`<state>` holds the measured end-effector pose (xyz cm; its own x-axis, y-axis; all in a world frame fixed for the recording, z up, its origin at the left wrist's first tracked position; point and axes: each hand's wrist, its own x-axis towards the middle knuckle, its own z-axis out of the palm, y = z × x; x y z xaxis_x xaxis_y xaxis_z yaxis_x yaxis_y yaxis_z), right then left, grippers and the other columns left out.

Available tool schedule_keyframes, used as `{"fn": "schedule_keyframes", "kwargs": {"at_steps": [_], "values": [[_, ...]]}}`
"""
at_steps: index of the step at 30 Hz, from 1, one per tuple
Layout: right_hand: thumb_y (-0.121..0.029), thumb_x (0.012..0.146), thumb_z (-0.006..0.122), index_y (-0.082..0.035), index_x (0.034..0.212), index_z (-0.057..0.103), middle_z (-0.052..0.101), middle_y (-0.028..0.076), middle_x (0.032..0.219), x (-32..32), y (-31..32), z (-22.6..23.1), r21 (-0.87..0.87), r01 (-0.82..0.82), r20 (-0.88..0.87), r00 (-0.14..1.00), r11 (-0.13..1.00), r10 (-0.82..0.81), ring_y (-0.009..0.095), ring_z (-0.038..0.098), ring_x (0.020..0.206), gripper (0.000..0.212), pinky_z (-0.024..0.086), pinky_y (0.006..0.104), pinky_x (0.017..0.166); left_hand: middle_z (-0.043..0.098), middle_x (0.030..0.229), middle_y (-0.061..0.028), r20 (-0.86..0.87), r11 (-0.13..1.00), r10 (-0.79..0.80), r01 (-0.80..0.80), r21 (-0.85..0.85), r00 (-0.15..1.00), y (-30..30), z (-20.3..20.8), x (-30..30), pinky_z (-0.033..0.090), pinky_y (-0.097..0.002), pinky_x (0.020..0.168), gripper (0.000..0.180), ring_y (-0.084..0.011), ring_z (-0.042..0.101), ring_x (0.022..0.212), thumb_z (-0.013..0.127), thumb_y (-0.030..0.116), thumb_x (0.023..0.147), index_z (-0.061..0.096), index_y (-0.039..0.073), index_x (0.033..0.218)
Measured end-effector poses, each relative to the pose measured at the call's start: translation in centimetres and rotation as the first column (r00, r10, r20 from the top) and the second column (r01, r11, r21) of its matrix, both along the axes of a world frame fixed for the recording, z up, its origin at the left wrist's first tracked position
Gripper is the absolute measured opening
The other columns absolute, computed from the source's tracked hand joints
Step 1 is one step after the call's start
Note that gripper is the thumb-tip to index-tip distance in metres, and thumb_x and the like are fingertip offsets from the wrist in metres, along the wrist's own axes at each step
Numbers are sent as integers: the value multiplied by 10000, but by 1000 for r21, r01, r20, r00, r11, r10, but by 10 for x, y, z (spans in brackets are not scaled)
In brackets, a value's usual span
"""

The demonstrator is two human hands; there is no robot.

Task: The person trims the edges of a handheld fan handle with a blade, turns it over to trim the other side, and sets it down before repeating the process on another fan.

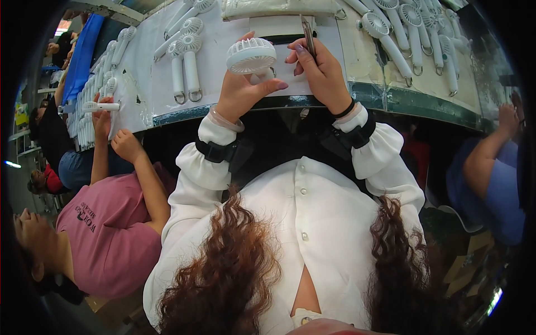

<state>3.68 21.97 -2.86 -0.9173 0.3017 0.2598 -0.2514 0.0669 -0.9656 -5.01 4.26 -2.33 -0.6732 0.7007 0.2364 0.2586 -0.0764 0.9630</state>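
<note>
White handheld fan [251, 57], upper centre of frame: left hand [239, 96] grips it, fingers behind, thumb below, apparently for steadiness. Right hand [325, 75] closes round a slim metal tool [307, 34], presumably leaving its tip free. Other fans [387, 44] lie upper right.

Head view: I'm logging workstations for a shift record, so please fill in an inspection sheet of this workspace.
Surface: pale-covered table with a dark green front edge.
Job's things: white handheld fan and slim dark tool, both held.
Clutter: more white fans lie on both sides; a dark band behind the hands, kind unclear.
Hands: left hand holds the fan, right hand the tool.
Cables: nothing seen.
Surroundings: co-worker in pink at left, person in blue at right.
</note>
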Motion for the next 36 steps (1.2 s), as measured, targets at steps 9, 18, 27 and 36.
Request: {"fn": "schedule_keyframes", "kwargs": {"at_steps": [9, 18, 27, 36], "values": [[-154, 1036, 462, -11, 1113, 582, 628, 32, 892, 1, 0, 0, 17, -1, -9, 1000, 1000, 1, 65, 527, 722, 202, 467, 206, 694, 574, 1205, -97, -23, 993, 54, -51, 105, 998, -2, 4, 13, 470, -319, 978, 1061, -192, 574, 1111, 912, 175, 674, 232, 11, 1472], [-157, 1037, 463, -14, 1106, 585, 636, 34, 894, 1, -1, 1, -6, 3, -9, 1000, 1000, -3, 66, 529, 722, 200, 470, 207, 696, 611, 798, -51, 94, 923, 274, -289, 256, 957, 13, 1, 14, 483, -238, 628, 270, -93, 585, 697, 754, 128, 859, 546, 24, 995], [-145, 1036, 459, -15, 1116, 591, 631, 27, 879, 0, -2, 1, 31, -6, -13, 1000, 999, 7, 63, 530, 720, 201, 469, 202, 694, 471, 566, -8, 294, 906, 376, -415, 80, 879, 39, 22, -4, 349, -255, 443, 268, -103, 452, 475, 696, 198, 907, 538, 44, 756], [-133, 1032, 463, -15, 1121, 593, 628, 22, 873, 1, -1, -2, 28, 24, -12, 1000, 999, -24, 59, 524, 717, 197, 463, 200, 686, 474, 587, -12, 371, 891, 384, -445, 92, 846, 53, 15, -9, 345, -265, 439, 268, -101, 443, 476, 690, 183, 907, 523, 46, 748]]}}
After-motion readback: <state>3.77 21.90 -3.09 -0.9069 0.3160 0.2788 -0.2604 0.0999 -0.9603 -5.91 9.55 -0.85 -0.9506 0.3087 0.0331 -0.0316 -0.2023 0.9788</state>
